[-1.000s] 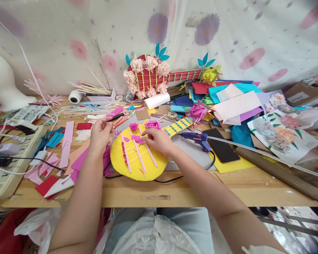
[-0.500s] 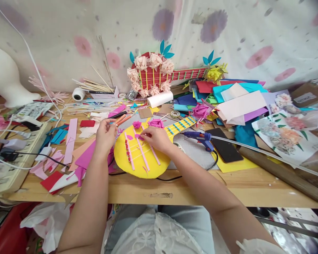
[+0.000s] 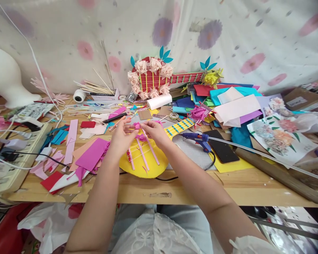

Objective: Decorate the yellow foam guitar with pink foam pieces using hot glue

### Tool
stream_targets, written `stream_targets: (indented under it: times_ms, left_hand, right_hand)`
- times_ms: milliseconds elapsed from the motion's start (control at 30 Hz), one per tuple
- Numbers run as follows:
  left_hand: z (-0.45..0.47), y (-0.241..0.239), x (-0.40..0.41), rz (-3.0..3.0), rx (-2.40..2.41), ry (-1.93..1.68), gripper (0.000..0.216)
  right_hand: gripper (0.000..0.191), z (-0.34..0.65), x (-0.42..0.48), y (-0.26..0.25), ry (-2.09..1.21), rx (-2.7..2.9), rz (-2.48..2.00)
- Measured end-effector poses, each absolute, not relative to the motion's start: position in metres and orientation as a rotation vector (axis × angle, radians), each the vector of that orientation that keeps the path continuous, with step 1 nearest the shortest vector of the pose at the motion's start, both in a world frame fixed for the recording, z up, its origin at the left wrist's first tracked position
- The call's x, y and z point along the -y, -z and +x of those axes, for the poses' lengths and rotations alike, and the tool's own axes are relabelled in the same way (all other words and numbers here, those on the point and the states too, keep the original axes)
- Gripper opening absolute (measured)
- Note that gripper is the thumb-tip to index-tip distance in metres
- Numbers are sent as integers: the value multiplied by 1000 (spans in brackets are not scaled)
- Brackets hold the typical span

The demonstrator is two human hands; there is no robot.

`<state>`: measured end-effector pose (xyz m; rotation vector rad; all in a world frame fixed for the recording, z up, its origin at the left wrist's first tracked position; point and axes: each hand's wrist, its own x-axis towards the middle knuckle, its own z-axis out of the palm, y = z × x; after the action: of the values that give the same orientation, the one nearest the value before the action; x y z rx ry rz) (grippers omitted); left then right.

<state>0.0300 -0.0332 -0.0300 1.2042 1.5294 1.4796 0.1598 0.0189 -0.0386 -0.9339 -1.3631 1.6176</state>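
A yellow foam guitar (image 3: 148, 164) with pink strips lies flat on the wooden table (image 3: 175, 190), its striped neck (image 3: 180, 126) pointing right. Both my hands meet above its upper body. My left hand (image 3: 122, 135) and my right hand (image 3: 155, 131) pinch a small magenta foam flower (image 3: 137, 125) between their fingertips. Another magenta piece (image 3: 141, 137) sits on the guitar just under my right hand.
A blue glue gun (image 3: 197, 137) and a black phone (image 3: 222, 150) lie right of the guitar. A finished red guitar with paper flowers (image 3: 153, 77) leans on the back wall. Coloured foam sheets (image 3: 228, 98) pile at the right; pink scraps (image 3: 90, 157) and a power strip (image 3: 13, 155) sit left.
My left hand has moved right from the guitar's left edge to meet my right hand. Both now pinch the small magenta flower over the guitar's top.
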Motion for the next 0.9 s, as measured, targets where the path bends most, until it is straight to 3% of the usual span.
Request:
stream_targets:
  times_ms: [200,433,667,800,900]
  left_hand:
    - [41,25,33,983,-1485,-1736,29]
    - [30,20,39,967,-1491,-1608,43]
    - [30,23,40,1035,-1461,-1465,53]
    - [33,21,41,1008,-1441,-1476,51]
    - [37,14,45,857,-1394,-1415,35]
  right_hand:
    - [37,150,0,35,-1843,1157,-772]
    - [23,158,-10,23,-1623,1408,-906]
    - [24,160,-23,19,-1560,1753,-853]
    - [28,160,-21,24,-1718,1519,-873]
    - [33,160,-20,27,-1838,1264,-810]
